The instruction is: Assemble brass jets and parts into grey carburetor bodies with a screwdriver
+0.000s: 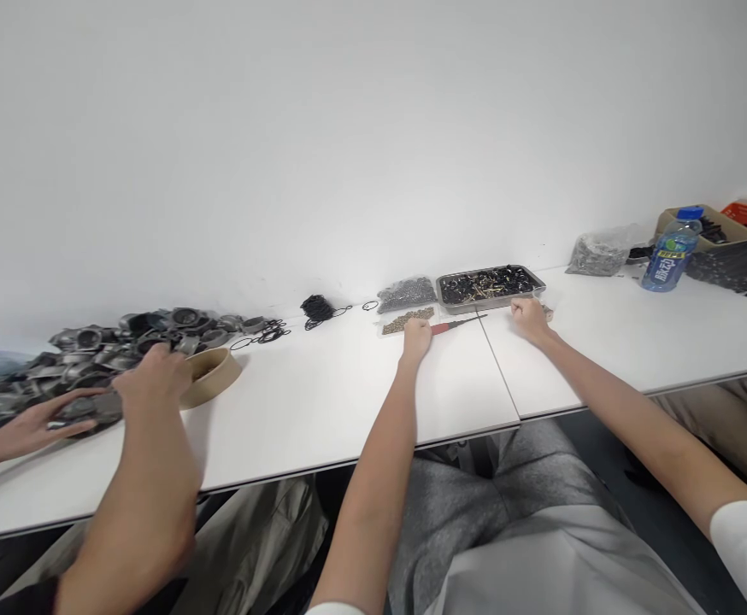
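Observation:
My left hand (416, 339) is closed around the red handle of a slim screwdriver-like tool (441, 328). Its dark, thin shaft points right across the table seam. My right hand (530, 320) makes a fist on the white tabletop, by the front right corner of a metal tray (476, 305). Dark and brass-coloured small parts fill that tray. Whatever the right fingers hold, if anything, is hidden; a bit of clear plastic (547, 313) shows beside them. Just behind my left hand lies a bag of small brass-coloured pieces (408, 321), with a bag of grey pieces (407, 293) beyond it.
At left, a co-worker's hands (155, 371) work beside a heap of grey plastic parts (85, 342) and a tape-like ring (216, 378). Black cord (317, 307) lies near the wall. On the right stand a blue-capped bottle (672, 252), a clear bag (597, 254) and a carton (732, 229).

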Available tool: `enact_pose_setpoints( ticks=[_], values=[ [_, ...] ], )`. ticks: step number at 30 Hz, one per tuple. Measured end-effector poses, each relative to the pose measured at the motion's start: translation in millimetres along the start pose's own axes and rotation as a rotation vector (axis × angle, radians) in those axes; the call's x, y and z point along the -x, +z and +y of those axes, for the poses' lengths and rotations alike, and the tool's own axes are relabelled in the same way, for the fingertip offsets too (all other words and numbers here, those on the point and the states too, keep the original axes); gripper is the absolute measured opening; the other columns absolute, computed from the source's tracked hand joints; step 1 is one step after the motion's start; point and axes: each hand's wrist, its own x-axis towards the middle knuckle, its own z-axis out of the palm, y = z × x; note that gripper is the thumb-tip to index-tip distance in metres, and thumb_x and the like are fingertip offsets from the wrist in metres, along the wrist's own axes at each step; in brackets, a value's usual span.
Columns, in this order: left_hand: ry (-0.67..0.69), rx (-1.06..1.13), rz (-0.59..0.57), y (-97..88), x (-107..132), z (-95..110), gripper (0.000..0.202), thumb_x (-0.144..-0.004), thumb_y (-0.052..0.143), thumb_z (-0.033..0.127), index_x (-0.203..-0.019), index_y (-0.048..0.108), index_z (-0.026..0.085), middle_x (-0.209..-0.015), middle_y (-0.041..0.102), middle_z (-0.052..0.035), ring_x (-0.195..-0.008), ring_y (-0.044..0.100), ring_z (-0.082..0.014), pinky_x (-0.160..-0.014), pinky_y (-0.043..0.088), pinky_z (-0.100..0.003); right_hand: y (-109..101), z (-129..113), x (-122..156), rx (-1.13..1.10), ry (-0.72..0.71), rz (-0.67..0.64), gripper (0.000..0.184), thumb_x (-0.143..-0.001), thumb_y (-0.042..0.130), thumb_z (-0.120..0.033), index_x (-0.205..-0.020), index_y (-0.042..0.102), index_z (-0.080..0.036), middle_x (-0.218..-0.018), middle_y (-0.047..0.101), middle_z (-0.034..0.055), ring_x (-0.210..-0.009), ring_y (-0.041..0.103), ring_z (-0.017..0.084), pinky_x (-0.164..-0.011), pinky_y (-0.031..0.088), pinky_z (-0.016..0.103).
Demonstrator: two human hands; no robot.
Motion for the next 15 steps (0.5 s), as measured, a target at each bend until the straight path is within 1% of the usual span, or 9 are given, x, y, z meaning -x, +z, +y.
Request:
enact_pose_setpoints(
  ticks=[4, 8, 15],
  values=[
    [0.004, 0.019, 0.003, 0.1, -0.6, -0.9, 0.037, -0.090, 0.056, 0.038, -0.119, 0.057, 0.015, -0.122, 0.058, -0.0094, -0.106, 0.059, -0.0215, -0.089, 0.053, -0.041, -2.3, -2.0, 0.9, 0.007, 0.004, 0.051, 0.011, -0.056, 0.035, -0.014, -0.051, 0.029, -0.021, -0.048, 0.037, -0.0001, -0.053, 0.034, 0.014, -0.057, 0.023, 0.029],
    [0.006, 0.033, 0.003, 0.2, -1.3, -2.6, 0.037, -0.090, 0.057, 0.038, -0.119, 0.057, 0.015, -0.122, 0.059, -0.0093, -0.106, 0.059, -0.0218, -0.089, 0.054, -0.041, -6.2, -4.5, 1.6, 0.024, 0.029, 0.103, 0.008, -0.056, 0.034, -0.014, -0.052, 0.031, -0.020, -0.049, 0.038, 0.0000, -0.054, 0.035, 0.014, -0.057, 0.020, 0.029],
    [0.008, 0.046, 0.007, 1.0, -2.2, -5.0, 0.036, -0.090, 0.056, 0.038, -0.118, 0.058, 0.015, -0.122, 0.059, -0.0090, -0.106, 0.059, -0.0218, -0.090, 0.053, -0.041, -5.9, -9.3, 2.5, 0.055, 0.068, 0.129, 0.009, -0.056, 0.035, -0.013, -0.051, 0.032, -0.019, -0.048, 0.039, 0.0000, -0.053, 0.035, 0.014, -0.056, 0.017, 0.029]
  ],
)
